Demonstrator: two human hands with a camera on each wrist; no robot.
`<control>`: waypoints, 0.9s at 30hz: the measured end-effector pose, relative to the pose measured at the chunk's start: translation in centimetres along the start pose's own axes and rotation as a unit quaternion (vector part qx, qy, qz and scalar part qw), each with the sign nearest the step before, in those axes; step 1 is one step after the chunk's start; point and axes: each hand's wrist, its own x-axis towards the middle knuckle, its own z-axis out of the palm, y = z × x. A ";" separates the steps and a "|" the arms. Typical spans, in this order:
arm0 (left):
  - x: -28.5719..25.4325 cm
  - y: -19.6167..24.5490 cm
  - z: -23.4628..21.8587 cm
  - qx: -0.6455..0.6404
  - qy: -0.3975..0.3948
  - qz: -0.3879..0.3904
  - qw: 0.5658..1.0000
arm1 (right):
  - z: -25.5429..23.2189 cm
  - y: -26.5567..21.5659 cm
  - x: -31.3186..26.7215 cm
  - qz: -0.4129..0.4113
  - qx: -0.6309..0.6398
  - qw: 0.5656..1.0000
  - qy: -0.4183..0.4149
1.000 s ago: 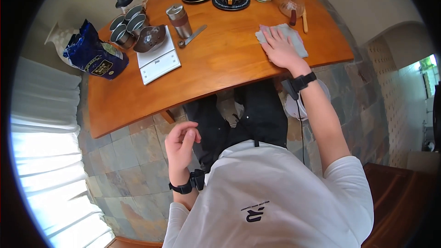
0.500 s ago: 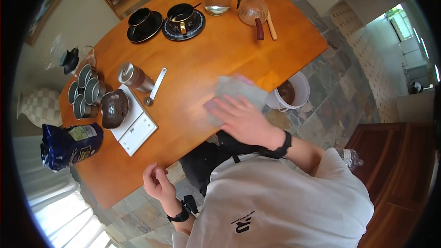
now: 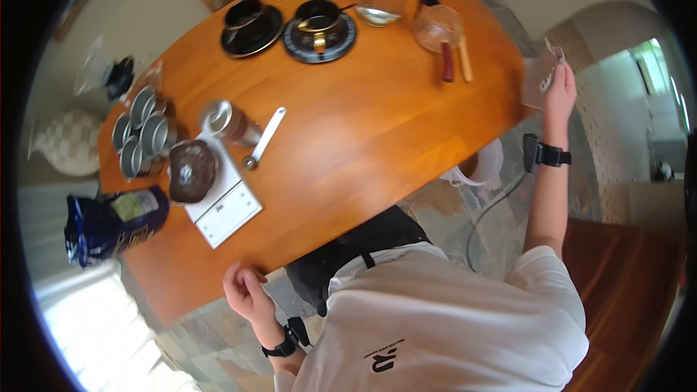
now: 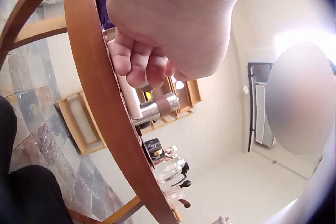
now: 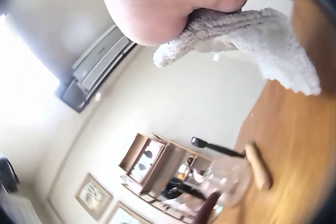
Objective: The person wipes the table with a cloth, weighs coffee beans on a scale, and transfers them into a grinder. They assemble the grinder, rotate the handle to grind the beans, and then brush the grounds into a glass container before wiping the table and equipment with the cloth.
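My right hand (image 3: 559, 94) is out past the table's right end, gripping a pale grey cloth (image 3: 536, 80). In the right wrist view the cloth (image 5: 283, 45) is bunched up inside the curled fingers, and a loose flap of it hangs down in front of the wooden table (image 5: 302, 129). My left hand (image 3: 250, 296) stays by the table's front edge, its fingers loosely curled around nothing. Nearest to it is a white scale (image 3: 225, 214) bearing a dark brown tray (image 3: 194, 173).
Beside the scale are a coffee grinder (image 3: 229, 122), a measuring spoon (image 3: 268, 136), several metal cups (image 3: 156, 134) and a blue bag (image 3: 120, 221). Farther back stand two black cups on saucers (image 3: 319, 25), a glass pot (image 3: 381, 3) and a glass vessel (image 3: 438, 27). Below sits a white bucket (image 3: 490, 163).
My right hand was flat on the cloth at the table's right, then swept it toward the front middle; now it holds the cloth bunched off the right end. The left hand stays by the front edge.
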 end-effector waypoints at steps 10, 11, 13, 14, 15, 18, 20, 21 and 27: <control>2.1 4.0 -1.6 0.156 0.075 0.052 0.983 | 4.4 7.7 -0.3 -0.126 -0.290 0.827 -0.465; 2.7 4.4 -2.1 0.172 0.080 0.068 0.980 | 4.2 7.3 -0.3 -0.107 -0.270 0.833 -0.471; 4.6 4.8 -3.8 0.178 0.140 0.088 0.970 | 3.7 7.3 0.2 -0.093 -0.220 0.853 -0.465; 5.4 5.1 -4.7 0.176 0.177 0.106 0.963 | 3.4 6.5 0.2 -0.101 -0.213 0.852 -0.468; 6.5 5.9 -5.5 0.147 0.205 0.096 0.963 | 3.0 5.8 0.1 -0.115 -0.191 0.892 -0.393; 10.6 9.2 -8.1 0.150 0.255 0.093 0.951 | 3.2 3.2 -2.5 -0.065 -0.028 0.982 -0.175; 13.2 11.4 -9.1 0.228 0.293 0.176 0.911 | 4.2 -1.4 -6.1 -0.103 -0.001 0.985 -0.135; 14.4 12.6 -9.6 0.227 0.293 0.180 0.911 | 4.3 -0.9 -7.5 -0.077 0.051 0.981 -0.171; 22.6 18.6 -11.8 0.553 0.178 0.253 0.774 | 8.5 -2.8 -17.0 -0.066 0.088 0.921 -0.375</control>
